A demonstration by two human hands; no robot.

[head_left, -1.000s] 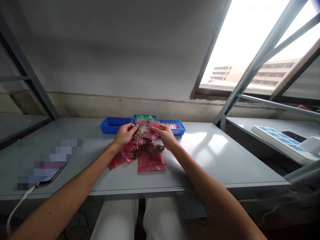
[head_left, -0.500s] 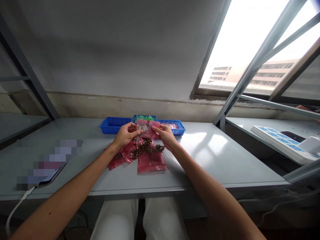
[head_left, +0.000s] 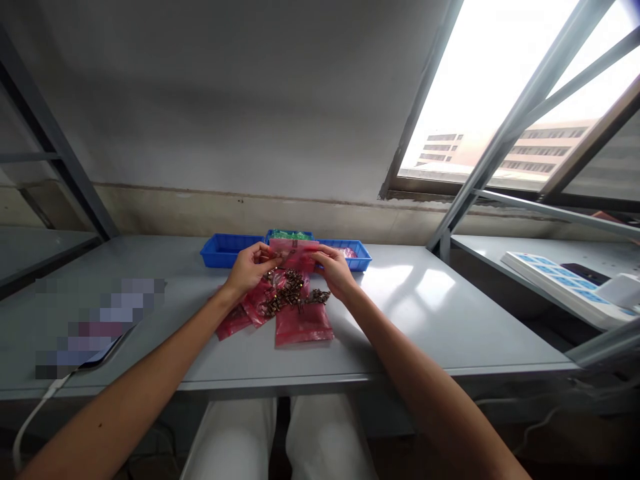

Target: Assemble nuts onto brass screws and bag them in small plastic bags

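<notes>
Between my two hands a pink plastic bag point(head_left: 295, 252) is held up above a heap of small brass-coloured metal parts point(head_left: 286, 295). My left hand point(head_left: 250, 270) pinches the bag at its left side. On the opposite side my right hand point(head_left: 334, 270) grips it with thumb and fingers. Below, another pink bag point(head_left: 304, 327) lies flat with some metal parts at its upper edge. More pink bags point(head_left: 235, 322) lie to the left, partly under the heap. What the held bag contains is hard to make out.
Along the back stand a blue tray point(head_left: 231, 248) on the left, a middle tray with green bags point(head_left: 290, 235), and a right tray point(head_left: 361, 259) with pink bags. A phone point(head_left: 105, 350) with a cable lies left. A white and blue box point(head_left: 570, 287) sits right, beyond a metal frame.
The held bag's lower part has tipped or folded back, so more of the metal parts beneath shows. My hands stay in nearly the same place, both still on the bag.
</notes>
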